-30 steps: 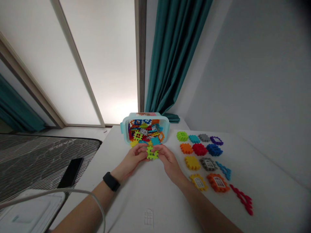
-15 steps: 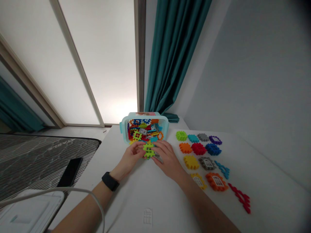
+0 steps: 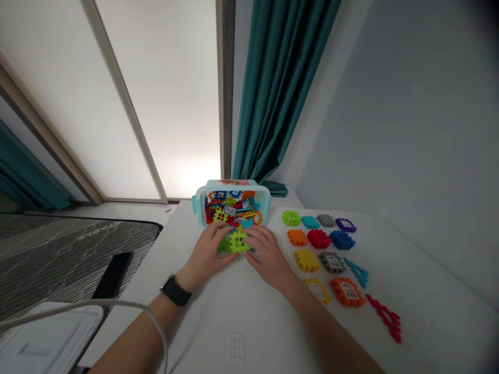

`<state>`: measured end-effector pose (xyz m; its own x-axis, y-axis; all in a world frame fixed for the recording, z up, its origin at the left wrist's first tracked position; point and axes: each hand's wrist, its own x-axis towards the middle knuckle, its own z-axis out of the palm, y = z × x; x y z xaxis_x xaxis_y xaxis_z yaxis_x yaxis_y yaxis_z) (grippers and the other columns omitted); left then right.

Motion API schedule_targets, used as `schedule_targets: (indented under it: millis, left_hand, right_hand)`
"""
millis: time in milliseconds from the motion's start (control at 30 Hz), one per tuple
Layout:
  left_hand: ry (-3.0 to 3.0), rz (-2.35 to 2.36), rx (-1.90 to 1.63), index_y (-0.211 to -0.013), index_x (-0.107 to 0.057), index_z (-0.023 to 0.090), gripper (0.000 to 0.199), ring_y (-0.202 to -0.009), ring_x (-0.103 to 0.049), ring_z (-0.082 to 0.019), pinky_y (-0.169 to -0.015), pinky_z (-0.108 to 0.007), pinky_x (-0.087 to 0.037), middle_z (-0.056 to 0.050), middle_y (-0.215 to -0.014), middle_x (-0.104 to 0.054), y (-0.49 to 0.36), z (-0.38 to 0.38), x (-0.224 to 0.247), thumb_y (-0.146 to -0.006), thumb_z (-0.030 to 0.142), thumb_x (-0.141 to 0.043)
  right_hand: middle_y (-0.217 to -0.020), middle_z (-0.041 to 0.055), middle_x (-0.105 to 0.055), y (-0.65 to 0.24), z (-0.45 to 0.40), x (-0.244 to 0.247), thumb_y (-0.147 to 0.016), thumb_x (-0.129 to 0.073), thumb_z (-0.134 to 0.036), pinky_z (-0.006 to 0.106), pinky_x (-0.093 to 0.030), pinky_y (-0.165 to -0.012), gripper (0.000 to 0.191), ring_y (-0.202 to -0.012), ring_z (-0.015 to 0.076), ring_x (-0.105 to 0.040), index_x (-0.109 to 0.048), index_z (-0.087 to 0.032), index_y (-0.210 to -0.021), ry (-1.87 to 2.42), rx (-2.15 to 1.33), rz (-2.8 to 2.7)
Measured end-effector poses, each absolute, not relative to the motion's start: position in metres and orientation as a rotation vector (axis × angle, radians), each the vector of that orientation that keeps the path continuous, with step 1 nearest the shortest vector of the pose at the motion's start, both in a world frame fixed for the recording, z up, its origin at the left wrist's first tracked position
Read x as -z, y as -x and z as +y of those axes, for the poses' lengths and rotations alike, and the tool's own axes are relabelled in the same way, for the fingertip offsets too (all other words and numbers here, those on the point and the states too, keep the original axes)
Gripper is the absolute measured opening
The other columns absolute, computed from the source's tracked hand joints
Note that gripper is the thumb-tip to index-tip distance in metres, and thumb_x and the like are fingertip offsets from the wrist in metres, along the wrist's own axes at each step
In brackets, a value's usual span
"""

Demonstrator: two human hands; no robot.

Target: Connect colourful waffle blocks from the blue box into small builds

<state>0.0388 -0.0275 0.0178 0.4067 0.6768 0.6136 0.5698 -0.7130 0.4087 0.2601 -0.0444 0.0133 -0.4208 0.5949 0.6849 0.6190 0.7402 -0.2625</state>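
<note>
Pinching a green waffle block (image 3: 238, 242), left grip (image 3: 206, 252) and right grip (image 3: 268, 255) press either side.

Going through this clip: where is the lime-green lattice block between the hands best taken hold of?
Probably by the toothed outer rim of the lime-green lattice block, pinched from the left and right sides. The left hand and right hand lie on those sides, the teeth give fingertips purchase, and the far side sits close to the plastic bin.

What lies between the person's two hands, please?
The head view shows a lime-green waffle block and a darker green one between the left hand and right hand.
</note>
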Motion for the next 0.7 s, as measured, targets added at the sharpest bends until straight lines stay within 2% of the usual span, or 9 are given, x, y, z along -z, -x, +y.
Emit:
schedule_targets:
  millis: [167, 333, 500, 700]
  left_hand:
    - [-2.81, 1.203, -1.13, -0.118, -0.06, 0.02, 0.042, -0.116, -0.055, -0.032, -0.097, -0.05, -0.049, -0.015, -0.128, -0.057, -0.032, -0.024, -0.021, -0.083, 0.038, -0.072]
    - [-2.908, 1.207, -1.142, -0.115, -0.059, 0.018, 0.039, -0.117, -0.054, -0.032, -0.098, -0.051, -0.047, -0.015, -0.129, -0.057, -0.034, -0.029, -0.026, -0.081, 0.032, -0.072]
    - [-2.924, 1.184, -1.267, -0.117, -0.056, 0.016, 0.04, -0.121, -0.051, -0.034, -0.101, -0.051, -0.046, -0.018, -0.13, -0.055, -0.04, -0.034, -0.025, -0.081, 0.028, -0.069]
    - [-2.887, 1.185, -1.271, -0.121, -0.054, 0.016, 0.041, -0.118, -0.054, -0.034, -0.098, -0.051, -0.049, -0.019, -0.129, -0.056, -0.047, -0.034, -0.021, -0.084, 0.03, -0.065]
  right_hand:
    - [-0.132, 0.009, -0.062, -0.259, -0.045, -0.012, -0.091, -0.059, -0.016, 0.055, -0.043, -0.109, 0.025, -0.129, 0.0273, -0.05, -0.059, -0.024, -0.114, 0.918, 0.031, -2.136]
    - [-0.131, 0.0094, -0.063, -0.257, -0.046, -0.013, -0.09, -0.058, -0.014, 0.054, -0.044, -0.108, 0.024, -0.127, 0.0271, -0.051, -0.06, -0.023, -0.112, 0.936, 0.036, -2.132]
    - [-0.13, 0.0098, -0.063, -0.255, -0.048, -0.014, -0.088, -0.057, -0.012, 0.054, -0.044, -0.107, 0.025, -0.125, 0.0268, -0.051, -0.06, -0.022, -0.111, 0.956, 0.071, -2.108]
    - [-0.131, 0.0094, -0.063, -0.255, -0.053, -0.02, -0.087, -0.055, -0.01, 0.057, -0.041, -0.108, 0.031, -0.126, 0.0286, -0.049, -0.061, -0.024, -0.114, 1.014, 0.1, -2.084]
